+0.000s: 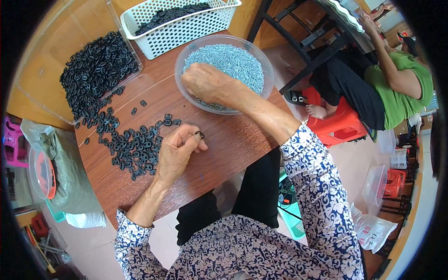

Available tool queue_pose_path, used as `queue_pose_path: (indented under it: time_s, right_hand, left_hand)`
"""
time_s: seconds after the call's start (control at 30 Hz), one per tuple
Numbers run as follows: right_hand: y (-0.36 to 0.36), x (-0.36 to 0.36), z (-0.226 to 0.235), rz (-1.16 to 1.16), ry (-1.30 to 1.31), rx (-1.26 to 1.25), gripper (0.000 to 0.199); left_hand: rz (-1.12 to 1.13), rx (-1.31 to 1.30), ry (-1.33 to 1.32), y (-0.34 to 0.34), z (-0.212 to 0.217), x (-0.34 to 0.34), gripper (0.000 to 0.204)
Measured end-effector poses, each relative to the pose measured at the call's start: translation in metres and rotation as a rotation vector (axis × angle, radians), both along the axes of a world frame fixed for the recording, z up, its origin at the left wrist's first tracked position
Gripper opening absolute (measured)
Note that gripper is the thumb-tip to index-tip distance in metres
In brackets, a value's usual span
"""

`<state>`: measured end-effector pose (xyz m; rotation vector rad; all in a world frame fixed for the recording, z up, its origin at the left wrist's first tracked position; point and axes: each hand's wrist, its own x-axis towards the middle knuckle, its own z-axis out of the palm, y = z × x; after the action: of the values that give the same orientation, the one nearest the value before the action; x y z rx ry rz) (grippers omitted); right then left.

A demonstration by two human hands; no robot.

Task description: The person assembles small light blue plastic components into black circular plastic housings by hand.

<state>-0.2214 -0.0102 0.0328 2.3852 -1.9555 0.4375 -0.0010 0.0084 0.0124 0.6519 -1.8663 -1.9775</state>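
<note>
Patterned blue-and-white sleeves come in from the lower edge over the round wooden desk (224,144). On it, a clear bowl (186,58) holds small pale blue-grey pieces (233,58), and the right hand (205,84) reaches into it, fingers curled down among them; whether it grips any, I cannot tell. Left of that lies a loose scatter of black parts (133,144). Just beside it the left hand (179,149) pinches one small black part (199,135) between fingertips.
</note>
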Motion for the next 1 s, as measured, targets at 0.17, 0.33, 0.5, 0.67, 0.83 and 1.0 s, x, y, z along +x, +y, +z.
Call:
queue_pose_path:
  time_s: [0.17,0.33,0.5,0.67,0.83,1.0]
  right_hand:
    - [-0.003,-0.015,-0.008,-0.021,-0.128,-0.104,0.008]
    - [0.024,-0.005,0.026,-0.132,-0.464,-0.124,0.013]
    - [0.088,0.049,0.038,-0.178,-0.845,-0.125,0.016]
    - [0.142,0.068,-0.009,-0.283,-1.277,0.028,0.011]
    - [0.136,0.068,-0.021,-0.312,-1.417,-0.018,0.010]
    - [0.128,0.066,-0.023,-0.163,-1.608,-0.008,0.010]
  left_hand:
    - [0.006,0.026,0.005,0.002,0.002,-0.001,0.011]
    - [0.002,0.049,0.034,-0.001,-0.003,0.001,0.011]
    - [0.046,0.078,0.067,-0.004,-0.008,0.008,0.012]
    - [-0.008,0.035,0.042,-0.002,-0.002,0.001,0.012]
    - [-0.002,0.019,0.037,-0.002,-0.004,0.002,0.012]
    - [0.007,0.062,0.101,-0.002,-0.014,0.000,0.013]
